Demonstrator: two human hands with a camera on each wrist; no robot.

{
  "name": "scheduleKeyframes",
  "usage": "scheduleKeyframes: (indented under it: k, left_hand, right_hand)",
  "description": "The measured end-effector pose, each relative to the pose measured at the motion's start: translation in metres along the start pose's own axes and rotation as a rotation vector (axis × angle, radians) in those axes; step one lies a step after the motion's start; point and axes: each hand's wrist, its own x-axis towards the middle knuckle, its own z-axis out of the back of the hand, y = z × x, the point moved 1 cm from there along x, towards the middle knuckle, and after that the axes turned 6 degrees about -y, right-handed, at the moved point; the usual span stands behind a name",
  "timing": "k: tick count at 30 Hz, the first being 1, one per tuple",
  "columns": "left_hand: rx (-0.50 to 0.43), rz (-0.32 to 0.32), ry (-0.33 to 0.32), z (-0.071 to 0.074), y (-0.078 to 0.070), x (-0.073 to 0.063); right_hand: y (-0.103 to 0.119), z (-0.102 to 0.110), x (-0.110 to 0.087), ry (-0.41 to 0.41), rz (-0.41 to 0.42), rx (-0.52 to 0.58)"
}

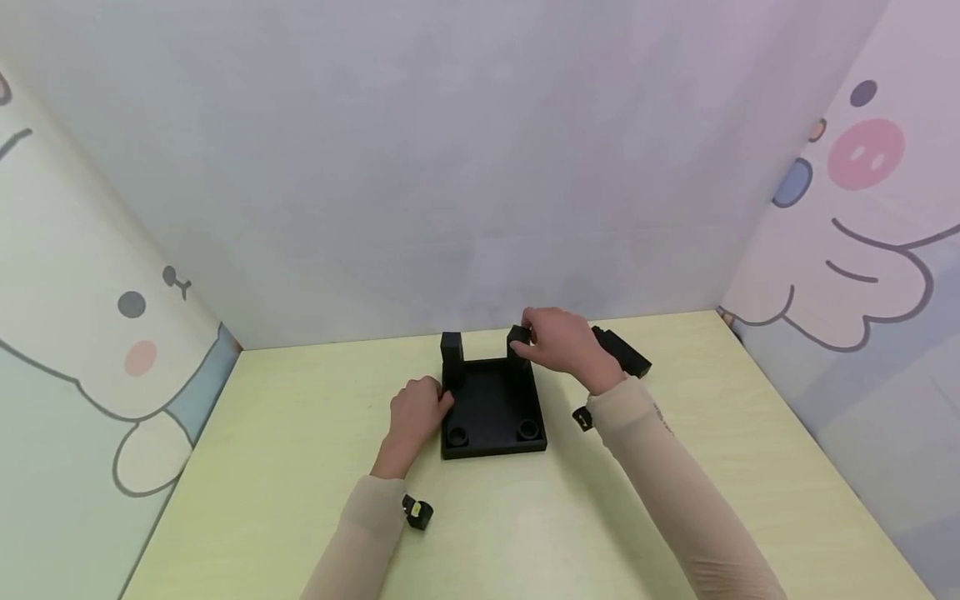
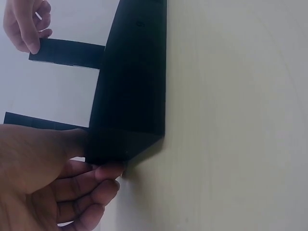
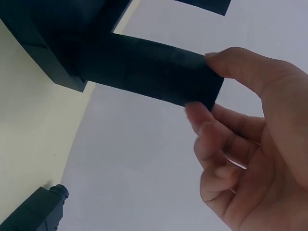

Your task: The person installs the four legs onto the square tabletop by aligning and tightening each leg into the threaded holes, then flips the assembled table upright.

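A black square tray-like base (image 1: pixel 491 404) lies on the table with two round sockets at its near corners. Two black rectangular posts stand at its far corners, a left post (image 1: pixel 452 350) and a right post (image 1: pixel 517 342). My right hand (image 1: pixel 562 340) pinches the top of the right post between thumb and fingers, plainly seen in the right wrist view on that post (image 3: pixel 149 67). My left hand (image 1: pixel 416 408) grips the base's left edge, thumb on the inner side and fingers outside. In the left wrist view the base's side (image 2: pixel 134 86) rises from the tabletop.
Another black post with a round peg (image 3: pixel 38 209) lies on the table right of the base, partly behind my right hand. Small black wrist devices (image 1: pixel 417 512) show beside the sleeves. Pale walls with cartoon drawings border the light wooden table (image 1: pixel 300 433).
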Motion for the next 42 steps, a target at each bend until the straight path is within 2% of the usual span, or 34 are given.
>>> scheduleKeyframes:
  k: [8,15,22,28,35,42]
  left_hand:
    - [0.010,-0.010,-0.011,-0.001,0.000,0.001]
    - [0.004,0.006,-0.001,-0.001,0.000,-0.002]
    - [0.005,0.010,-0.008,0.001,-0.001,-0.004]
    - [0.000,0.008,-0.004,0.002,-0.001,-0.004]
    - [-0.002,0.017,0.001,0.001,-0.001,-0.005]
    - [-0.008,0.019,0.004,0.001,-0.001,-0.004]
  right_hand:
    - [-0.001,-0.008,0.000,-0.099,-0.050,0.002]
    - [-0.001,-0.004,-0.001,-0.031,-0.077,0.015]
    - [-0.001,0.006,-0.003,0.036,-0.003,0.000]
    - [-0.002,0.002,-0.004,-0.001,-0.009,0.010]
    - [-0.001,-0.007,-0.005,-0.083,-0.065,0.017]
    - [0.000,-0.003,-0.006,-0.007,-0.133,0.017]
